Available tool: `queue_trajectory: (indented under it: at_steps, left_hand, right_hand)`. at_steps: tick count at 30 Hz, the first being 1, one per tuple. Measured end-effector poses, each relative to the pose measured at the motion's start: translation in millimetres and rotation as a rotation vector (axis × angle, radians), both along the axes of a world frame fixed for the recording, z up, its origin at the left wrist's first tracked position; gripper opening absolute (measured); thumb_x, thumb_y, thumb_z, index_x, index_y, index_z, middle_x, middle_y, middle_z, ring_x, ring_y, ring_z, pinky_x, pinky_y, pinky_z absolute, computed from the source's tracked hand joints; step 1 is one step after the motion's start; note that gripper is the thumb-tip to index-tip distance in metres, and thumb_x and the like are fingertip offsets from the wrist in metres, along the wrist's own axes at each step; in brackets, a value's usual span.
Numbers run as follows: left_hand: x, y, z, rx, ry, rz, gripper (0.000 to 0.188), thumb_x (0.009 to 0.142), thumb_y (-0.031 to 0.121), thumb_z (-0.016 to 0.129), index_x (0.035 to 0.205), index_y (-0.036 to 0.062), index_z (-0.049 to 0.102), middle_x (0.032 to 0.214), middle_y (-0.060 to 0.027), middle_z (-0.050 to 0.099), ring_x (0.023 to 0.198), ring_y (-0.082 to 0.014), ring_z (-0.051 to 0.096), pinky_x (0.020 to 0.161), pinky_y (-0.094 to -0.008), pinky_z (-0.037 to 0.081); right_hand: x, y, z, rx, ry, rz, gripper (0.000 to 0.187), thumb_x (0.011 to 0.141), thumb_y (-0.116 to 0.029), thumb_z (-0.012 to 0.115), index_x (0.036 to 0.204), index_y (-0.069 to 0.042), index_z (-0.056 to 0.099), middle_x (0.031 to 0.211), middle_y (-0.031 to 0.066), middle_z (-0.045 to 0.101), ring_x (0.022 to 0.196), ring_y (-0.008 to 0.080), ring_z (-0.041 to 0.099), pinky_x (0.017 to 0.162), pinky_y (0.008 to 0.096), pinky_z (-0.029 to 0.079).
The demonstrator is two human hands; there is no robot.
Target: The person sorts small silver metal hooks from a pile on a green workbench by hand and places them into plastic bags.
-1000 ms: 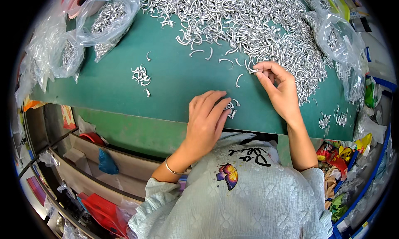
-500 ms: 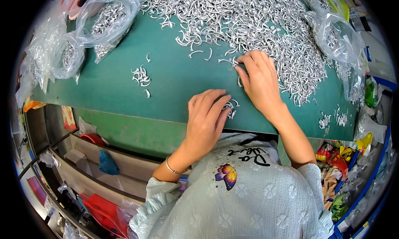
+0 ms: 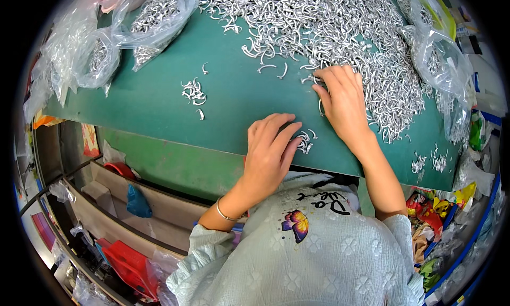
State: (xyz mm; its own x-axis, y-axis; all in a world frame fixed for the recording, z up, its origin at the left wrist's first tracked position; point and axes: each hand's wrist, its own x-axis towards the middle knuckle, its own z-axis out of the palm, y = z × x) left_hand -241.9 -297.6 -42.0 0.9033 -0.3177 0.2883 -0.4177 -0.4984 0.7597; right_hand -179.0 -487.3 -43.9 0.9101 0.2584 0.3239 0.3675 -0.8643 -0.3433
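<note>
My left hand point(image 3: 270, 149) rests over the near edge of the green tabletop, fingers loosely curved and apart. Beside its thumb and fingertips lies a small cluster of curved silver metal pieces point(image 3: 304, 143). Farther right, my right hand point(image 3: 344, 101) is at the lower edge of a large heap of the same small curved pieces point(image 3: 340, 27). Its thumb and index finger are apart, close to a few loose pieces point(image 3: 308, 79). I see nothing held in either hand, though the undersides of the fingers are hidden.
A small separate group of pieces point(image 3: 194, 91) lies on the left of the green table point(image 3: 159, 112). Clear plastic bags of pieces point(image 3: 154, 27) stand at the far left, another bag point(image 3: 443, 66) at the right. Tiny silver bits point(image 3: 438, 160) lie near the right corner.
The whole view has shifted slightly, so the table and pieces appear farther right. Both hands keep nearly the same pose and place beside the pieces.
</note>
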Motion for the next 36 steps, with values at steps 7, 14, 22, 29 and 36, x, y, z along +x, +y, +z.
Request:
queue_trajectory:
  at_steps: [7, 14, 22, 29, 36]
  left_hand:
    - [-1.0, 3.3, -1.6, -0.043, -0.014, 0.011, 0.034, 0.077, -0.003, 0.071, 0.109, 0.0017, 0.065, 0.116, -0.0116, 0.061, 0.109, -0.0304, 0.056, 0.093, -0.0397, 0.041]
    - [-0.4, 1.3, -5.8, -0.089, -0.095, 0.282, 0.049, 0.077, -0.003, 0.071, 0.123, -0.0007, 0.057, 0.121, -0.0156, 0.057, 0.114, -0.0345, 0.054, 0.098, -0.0431, 0.037]
    - [10.6, 0.2, -7.2, 0.166, -0.111, -0.032, 0.043, 0.075, 0.002, 0.065, 0.117, 0.0011, 0.06, 0.126, -0.0144, 0.053, 0.121, -0.0322, 0.049, 0.1, -0.0494, 0.034]
    - [16.4, 19.2, -11.4, 0.045, -0.105, -0.103, 0.039, 0.075, -0.006, 0.055, 0.112, 0.0003, 0.064, 0.126, -0.013, 0.057, 0.122, -0.0335, 0.05, 0.101, -0.0498, 0.039]
    - [36.8, 23.1, -14.6, 0.116, -0.125, -0.068, 0.034, 0.072, -0.007, 0.057, 0.104, 0.0005, 0.067, 0.115, -0.0123, 0.061, 0.11, -0.0326, 0.057, 0.096, -0.046, 0.044]
  right_hand:
    - [0.9, -7.0, 18.5, 0.159, 0.072, -0.034, 0.017, 0.079, 0.001, 0.066, 0.095, -0.002, 0.063, 0.086, 0.0109, 0.062, 0.083, 0.0289, 0.058, 0.078, 0.039, 0.042]
    - [-4.8, 27.9, 8.6, 0.532, 0.327, 0.175, 0.03, 0.08, 0.005, 0.067, 0.108, -0.002, 0.063, 0.093, 0.0107, 0.066, 0.083, 0.0236, 0.064, 0.073, 0.0329, 0.05]
    - [8.9, 17.6, 20.1, 0.418, 0.214, -0.004, 0.028, 0.08, 0.005, 0.064, 0.107, -0.001, 0.063, 0.098, 0.0125, 0.063, 0.087, 0.0261, 0.061, 0.077, 0.0347, 0.049]
    - [11.5, 12.8, 16.5, 0.238, 0.128, 0.078, 0.022, 0.08, 0.002, 0.065, 0.101, -0.002, 0.063, 0.1, 0.013, 0.058, 0.098, 0.0324, 0.056, 0.086, 0.0406, 0.046]
    - [15.8, 8.0, 20.3, 0.324, 0.297, 0.119, 0.02, 0.082, 0.0, 0.066, 0.102, 0.0, 0.063, 0.095, 0.0138, 0.06, 0.092, 0.032, 0.058, 0.083, 0.0394, 0.047]
